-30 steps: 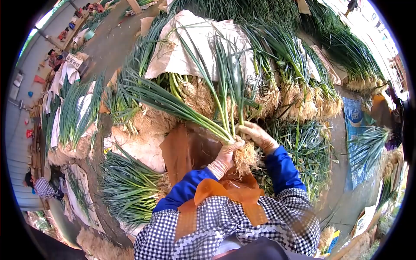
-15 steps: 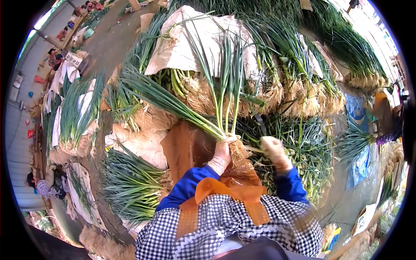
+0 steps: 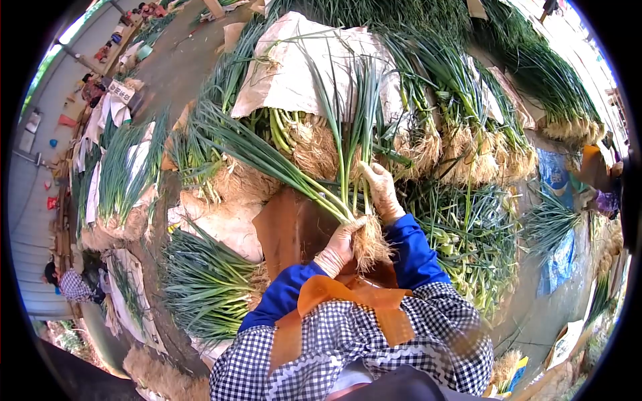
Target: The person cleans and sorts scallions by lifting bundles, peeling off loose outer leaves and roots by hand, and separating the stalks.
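Observation:
My left hand (image 3: pixel 340 246) is wrapped round the base of a few green onions (image 3: pixel 370 248), whose pale roots hang down beside it. Their green leaves fan out, some up and some to the upper left. Just above, on the right side of the same stalks, my right hand (image 3: pixel 381 189) has its fingers pinched on a green onion stalk. Both hands appear to wear pale gloves. Beneath them lies a brown apron sheet (image 3: pixel 277 224) over my lap.
A pile of green onions (image 3: pixel 204 284) lies to my left, with stripped leaves (image 3: pixel 471 250) heaped on the right. Ahead, rooted bundles (image 3: pixel 468 147) stand in a row, partly under a pale sack (image 3: pixel 294 73). Another person's purple sleeve (image 3: pixel 605 202) shows at far right.
My right hand has come in from the right, up to the stalks above my left hand. The left hand still holds the green onions at their base.

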{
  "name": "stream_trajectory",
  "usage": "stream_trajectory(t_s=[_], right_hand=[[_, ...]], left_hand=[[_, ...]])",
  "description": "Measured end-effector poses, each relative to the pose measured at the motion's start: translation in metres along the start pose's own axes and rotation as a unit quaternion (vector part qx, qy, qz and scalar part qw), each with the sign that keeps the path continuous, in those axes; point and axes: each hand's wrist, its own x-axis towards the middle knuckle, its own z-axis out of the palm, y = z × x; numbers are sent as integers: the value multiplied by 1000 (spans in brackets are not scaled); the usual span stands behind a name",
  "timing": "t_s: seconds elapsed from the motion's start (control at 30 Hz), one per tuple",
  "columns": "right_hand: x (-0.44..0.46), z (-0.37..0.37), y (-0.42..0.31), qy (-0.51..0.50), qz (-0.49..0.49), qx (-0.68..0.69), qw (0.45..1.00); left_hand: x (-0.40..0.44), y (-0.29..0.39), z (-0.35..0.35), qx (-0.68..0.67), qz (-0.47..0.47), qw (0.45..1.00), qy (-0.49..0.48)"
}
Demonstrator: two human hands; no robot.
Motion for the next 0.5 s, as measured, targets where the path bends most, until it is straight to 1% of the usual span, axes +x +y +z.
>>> stream_trajectory(t_s=[0.03, 0.07, 0.1, 0.13, 0.2, 0.23, 0.27, 0.3, 0.33, 0.37, 0.4, 0.43, 0.47, 0.5], right_hand=[[1, -1, 3, 31, -44, -60, 997], [-1, -3, 7, 62, -85, -120, 987], [-4, -3, 14, 80, -95, -110, 986], [-5, 2, 23, 129, -112, -102, 980], [-10, -6, 31, 136, -132, -238, 953], [-6, -13, 41, 133, -169, -242, 946], [-16, -20, 29, 133, -376, -507, 764], [-30, -22, 22, 104, -290, -468, 828], [-46, -25, 14, 74, -199, -425, 880], [-64, -34, 6, 18, -183, -437, 881], [-84, -40, -2, 4, -119, -350, 929], [-98, -55, -6, -4, -55, -326, 944], [-117, -57, -39, -3, 39, -279, 959], [-121, -79, -47, 14, 104, -262, 959]], left_hand=[[6, -3, -5, 25, 27, 999, 23], [8, -7, -13, 46, 33, 998, 27], [12, -12, -20, 41, 46, 997, 41], [13, -16, -18, 35, 57, 996, 55], [20, -23, -24, 12, 38, 998, 57], [24, -23, -25, -9, 22, 998, 57], [24, -19, -25, -9, 24, 998, 58], [23, -15, -25, -28, 15, 998, 61], [23, -14, -26, -49, 5, 997, 63], [29, -15, -40, -49, 15, 998, 21], [28, -12, -37, -51, 17, 998, 21], [23, -10, -29, -58, 25, 998, 15], [19, -9, -26, -65, 31, 997, 10], [18, -5, -26, -53, 32, 998, 4]])
